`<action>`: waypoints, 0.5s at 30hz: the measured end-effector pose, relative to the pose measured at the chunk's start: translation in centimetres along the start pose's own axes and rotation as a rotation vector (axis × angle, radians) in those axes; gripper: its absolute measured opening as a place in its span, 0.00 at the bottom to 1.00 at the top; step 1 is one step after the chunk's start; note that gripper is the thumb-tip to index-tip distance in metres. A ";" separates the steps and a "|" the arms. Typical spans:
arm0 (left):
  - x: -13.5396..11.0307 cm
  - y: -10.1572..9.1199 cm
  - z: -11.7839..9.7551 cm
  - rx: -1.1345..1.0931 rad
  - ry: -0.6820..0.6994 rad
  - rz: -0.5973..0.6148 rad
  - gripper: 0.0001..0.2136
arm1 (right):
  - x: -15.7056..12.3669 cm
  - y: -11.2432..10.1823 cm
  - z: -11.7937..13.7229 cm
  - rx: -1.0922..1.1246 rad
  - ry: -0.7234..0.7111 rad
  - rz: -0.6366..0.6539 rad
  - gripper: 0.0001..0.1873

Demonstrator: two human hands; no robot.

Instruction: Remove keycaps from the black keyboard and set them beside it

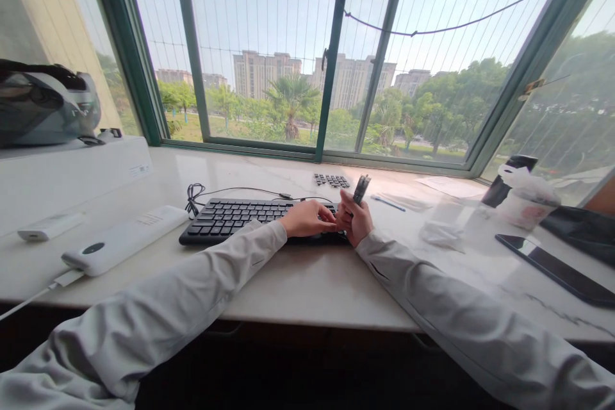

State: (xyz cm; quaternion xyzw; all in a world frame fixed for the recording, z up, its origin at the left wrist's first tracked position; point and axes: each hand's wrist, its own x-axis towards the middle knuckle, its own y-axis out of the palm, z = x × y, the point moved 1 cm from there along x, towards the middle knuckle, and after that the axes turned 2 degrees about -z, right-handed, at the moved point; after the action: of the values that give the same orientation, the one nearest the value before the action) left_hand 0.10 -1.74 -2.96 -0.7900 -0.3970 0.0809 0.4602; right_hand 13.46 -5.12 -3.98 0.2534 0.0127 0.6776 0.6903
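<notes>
A black keyboard point(230, 218) lies on the pale marble-patterned surface, its right end covered by both hands. My right hand point(355, 223) is closed around a small dark, partly see-through tool point(362, 188), which sticks up above the fist; its exact kind I cannot make out. Over the keyboard's right part, my left hand point(308, 218) has its thumb and fingers pinched together, fingertips against or very near the right hand. Whatever is between those fingertips is hidden. Behind the hands lie several loose black keycaps point(331, 180) in rows.
Left of the keyboard are a coiled cable point(193, 198), a white power bank point(125, 238) and a white box point(72, 173). To the right lie a pen point(388, 203), a crumpled clear wrapper point(441, 234), a phone point(557, 269) and a bagged cup point(526, 202). A window stands behind.
</notes>
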 end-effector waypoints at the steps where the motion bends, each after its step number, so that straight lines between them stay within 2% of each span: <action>1: 0.0 0.0 0.0 -0.001 0.001 0.001 0.21 | 0.0 0.0 0.0 -0.015 -0.003 -0.007 0.29; 6: -0.1 0.0 -0.2 0.016 -0.015 0.001 0.21 | -0.3 -0.1 -0.3 -0.093 -0.086 -0.025 0.26; 10: -0.1 -0.1 -0.3 0.056 -0.034 -0.023 0.21 | -1.4 -0.5 -0.3 -0.317 -0.232 0.097 0.27; 15: -0.1 -0.2 -0.3 0.052 -0.032 -0.018 0.21 | -2.0 -0.7 -0.2 -0.422 -0.291 0.147 0.27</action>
State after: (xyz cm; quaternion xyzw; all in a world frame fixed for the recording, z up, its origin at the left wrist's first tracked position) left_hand 0.09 -1.91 -2.68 -0.7727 -0.4091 0.0998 0.4749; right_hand 13.89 -6.95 -5.04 0.1987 -0.2465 0.6700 0.6714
